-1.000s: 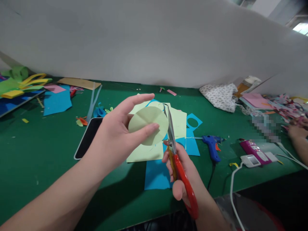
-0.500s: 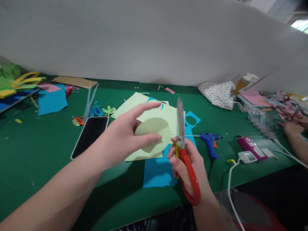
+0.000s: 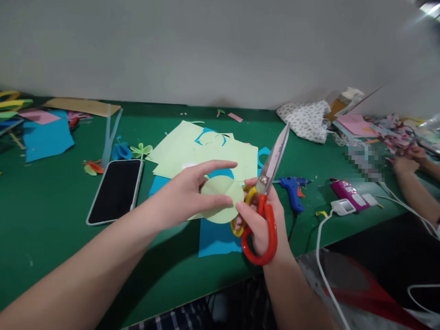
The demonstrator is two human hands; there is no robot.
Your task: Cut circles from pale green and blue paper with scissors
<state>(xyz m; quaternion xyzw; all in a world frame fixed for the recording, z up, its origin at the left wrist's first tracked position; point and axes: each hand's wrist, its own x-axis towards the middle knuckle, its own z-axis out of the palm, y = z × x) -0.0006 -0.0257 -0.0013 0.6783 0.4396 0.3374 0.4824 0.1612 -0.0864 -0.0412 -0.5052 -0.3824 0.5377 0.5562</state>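
Note:
A pale green paper circle [image 3: 222, 197] is held by my left hand [image 3: 182, 195], thumb on its near face and the index finger stretched out above; the other fingers are hidden behind it. My right hand [image 3: 270, 224] is wrapped round scissors [image 3: 274, 160] with red and yellow handles. Their blades are together and point up and away to the right. The right thumb touches the circle's right edge. Beneath both hands lie pale green sheets [image 3: 172, 144] with cut-out holes, and a blue paper sheet [image 3: 216, 243] partly under them.
To the left are a phone [image 3: 117, 190], blue, green and orange paper flowers and blue paper [image 3: 48, 140]. On the right lie a blue glue gun [image 3: 292, 190], a purple pack [image 3: 349, 195] with white cables and a patterned cloth [image 3: 305, 120]. Another person's hands [image 3: 407, 160] work at far right.
The scissors have tilted from nearly upright to leaning right, and my right hand has come closer to the circle, its thumb now at the edge. The view has shifted slightly right.

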